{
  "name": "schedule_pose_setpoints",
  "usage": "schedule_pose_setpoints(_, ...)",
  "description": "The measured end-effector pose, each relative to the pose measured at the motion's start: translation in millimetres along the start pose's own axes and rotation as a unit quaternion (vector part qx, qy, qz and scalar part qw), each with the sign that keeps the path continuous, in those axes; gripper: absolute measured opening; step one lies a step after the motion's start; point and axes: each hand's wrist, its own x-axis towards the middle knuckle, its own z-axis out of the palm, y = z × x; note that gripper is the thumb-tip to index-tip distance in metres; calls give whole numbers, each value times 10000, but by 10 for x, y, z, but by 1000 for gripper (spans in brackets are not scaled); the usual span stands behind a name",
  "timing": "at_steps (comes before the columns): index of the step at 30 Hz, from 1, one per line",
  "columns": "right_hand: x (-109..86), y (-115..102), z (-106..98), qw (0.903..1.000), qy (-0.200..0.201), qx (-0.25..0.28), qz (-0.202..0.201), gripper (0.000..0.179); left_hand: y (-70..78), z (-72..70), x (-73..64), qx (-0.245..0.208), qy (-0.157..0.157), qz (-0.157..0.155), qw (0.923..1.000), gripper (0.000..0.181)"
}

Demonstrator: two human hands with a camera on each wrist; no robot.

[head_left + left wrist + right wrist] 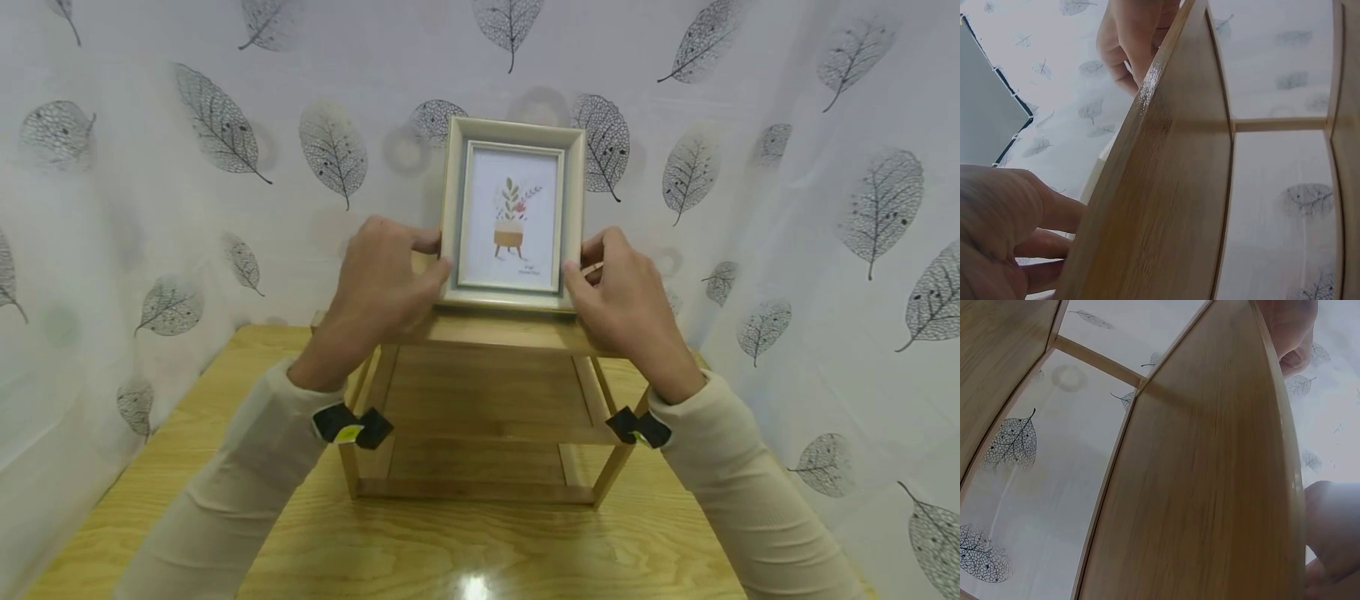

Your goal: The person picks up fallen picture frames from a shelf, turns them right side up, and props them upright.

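A cream picture frame [510, 297] stands tilted slightly back on the top board [517, 332] of a small wooden shelf. Behind its front is a print [509, 238] of a plant in an orange pot on legs. My left hand [378, 279] holds the lower left side of the frame between thumb and fingers. At the opposite lower side, my right hand [626, 287] grips it the same way. From the wrist views, the shelf's board [1141, 187] mostly hides the frame, and parts of both hands show beyond its edge.
Below the top board the shelf has a middle board [487, 392] and a lower one [480, 462]. It stands on a wooden table [450, 550]. A pale curtain [750, 250] with dark leaf prints hangs behind and along both sides.
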Motion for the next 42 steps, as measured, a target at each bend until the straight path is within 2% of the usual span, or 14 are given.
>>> schedule_pose_setpoints(6,-2,6,11,10000,61,45,2,26,2,-4,-13,-126,178,105,9997,25)
schedule_pose_setpoints(19,-3,-4,40,9997,174,140,-112,25,10,-35,-50,-398,359,101,9985,27)
schedule_pose_setpoints(28,-10,-5,36,9995,182,223,-109,25,1,-37,-53,-308,426,77,9986,30)
schedule_pose_setpoints(33,-12,-8,22,9994,138,305,-71,26,-28,-70,-48,-135,176,68,9997,36)
schedule_pose_setpoints(36,-22,-4,19,9994,120,311,-56,26,-53,-79,-27,-238,-261,-14,9994,41)
schedule_pose_setpoints(39,-32,3,23,9994,94,341,-30,26,-64,-76,-13,-438,-788,-214,9957,45)
schedule_pose_setpoints(42,-32,10,35,9993,106,344,-37,26,-63,-71,-4,-625,-1043,-355,9919,46)
